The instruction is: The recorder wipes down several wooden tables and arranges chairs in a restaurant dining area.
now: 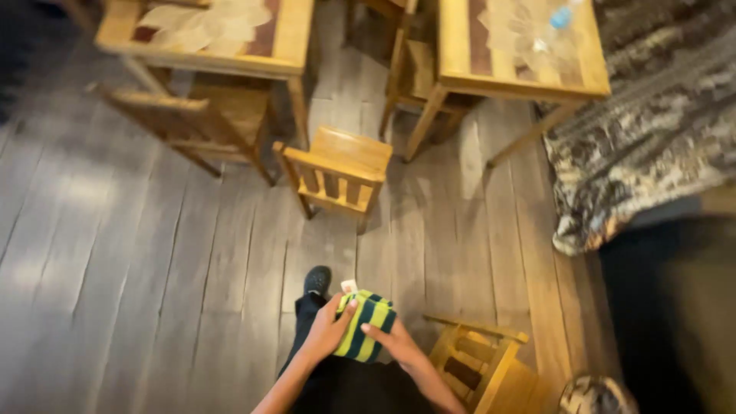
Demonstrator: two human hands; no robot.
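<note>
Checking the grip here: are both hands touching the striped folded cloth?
Touching. The head view shows the left hand wrapped over the striped cloth and the right hand pressed against its lower edge.

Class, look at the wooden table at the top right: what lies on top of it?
On the table lies a clear plastic bottle with a blue cap, resting on a pale patterned mat. The tabletop's far part runs out of the picture, so anything there stays unseen.

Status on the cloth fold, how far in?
Done: the striped cloth is already a compact folded block. In hand: left hand and right hand both grip it, held above the floor. Left: it hasn't been set down anywhere.
</note>
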